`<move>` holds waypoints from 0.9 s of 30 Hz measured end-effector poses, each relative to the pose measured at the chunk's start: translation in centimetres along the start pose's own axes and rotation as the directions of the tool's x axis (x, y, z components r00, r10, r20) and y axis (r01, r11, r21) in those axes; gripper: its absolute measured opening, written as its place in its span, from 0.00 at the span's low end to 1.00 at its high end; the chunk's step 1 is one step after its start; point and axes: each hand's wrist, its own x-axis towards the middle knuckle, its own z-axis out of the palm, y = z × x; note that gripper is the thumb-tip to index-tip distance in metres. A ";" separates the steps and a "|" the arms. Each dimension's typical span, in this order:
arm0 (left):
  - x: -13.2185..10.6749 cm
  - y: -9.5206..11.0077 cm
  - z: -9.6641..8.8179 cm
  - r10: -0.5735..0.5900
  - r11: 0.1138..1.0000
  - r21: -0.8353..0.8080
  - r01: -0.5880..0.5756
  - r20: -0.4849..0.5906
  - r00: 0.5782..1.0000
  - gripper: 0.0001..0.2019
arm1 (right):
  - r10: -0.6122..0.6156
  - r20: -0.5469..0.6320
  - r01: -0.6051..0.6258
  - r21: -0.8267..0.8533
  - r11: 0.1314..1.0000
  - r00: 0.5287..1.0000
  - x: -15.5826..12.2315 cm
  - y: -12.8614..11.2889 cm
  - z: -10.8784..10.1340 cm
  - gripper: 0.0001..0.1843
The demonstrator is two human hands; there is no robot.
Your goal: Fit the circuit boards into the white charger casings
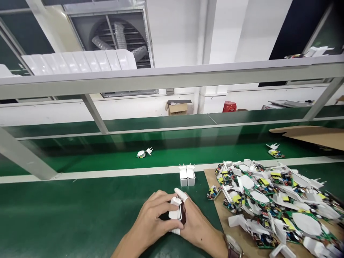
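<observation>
Both my hands meet low in the middle of the head view over a green bench. My left hand (153, 218) wraps its fingers around a small white charger housing (175, 211). My right hand (197, 225) presses against the same housing from the right, its fingertip in a white finger cot. Just beyond them, two finished white charger housings (187, 175) stand upright side by side at the bench edge.
A brown cardboard sheet (215, 208) on the right carries a heap of circuit boards and white shells (274, 200). The green conveyor belt (107, 157) behind holds a loose plug part (143, 153) and another board (274, 152). A metal frame rail (172, 77) crosses overhead.
</observation>
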 end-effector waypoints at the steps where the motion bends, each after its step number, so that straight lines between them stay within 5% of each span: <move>1: -0.1 -0.1 0.6 0.024 1.000 0.015 -0.023 -0.053 0.998 0.15 | 0.002 0.035 -0.002 0.014 1.000 0.999 0.0 -0.2 -0.2 0.52; 4: -0.4 0.1 1.4 -0.022 1.000 -0.002 0.022 -0.115 0.993 0.20 | 0.014 0.081 -0.018 0.040 0.999 0.997 0.2 -0.5 -0.7 0.52; 11: 0.9 0.0 -1.2 -0.213 0.976 -0.009 0.217 0.154 0.965 0.12 | 0.112 0.081 -0.112 0.002 0.994 0.990 0.0 -1.5 -1.2 0.53; 16: 5.5 -3.5 -2.4 -0.341 0.939 0.054 0.340 0.003 0.940 0.10 | 0.099 0.046 -0.092 -0.131 0.987 0.994 -0.7 -2.3 -1.6 0.41; 20: 8.3 -5.2 -1.2 -0.310 0.951 0.020 0.310 0.018 0.951 0.10 | 0.016 0.080 0.005 -0.261 0.965 0.997 -0.5 -0.9 -1.0 0.41; 23: 9.6 -6.2 -1.1 -0.294 0.956 0.005 0.295 0.041 0.955 0.13 | -0.041 0.114 0.070 -0.263 0.962 0.993 0.0 0.5 -0.4 0.30; 27: 11.4 -9.3 -5.2 -0.366 0.921 0.094 0.377 -0.119 0.923 0.23 | 0.091 0.023 -0.088 -0.117 0.989 0.996 0.5 1.4 0.3 0.21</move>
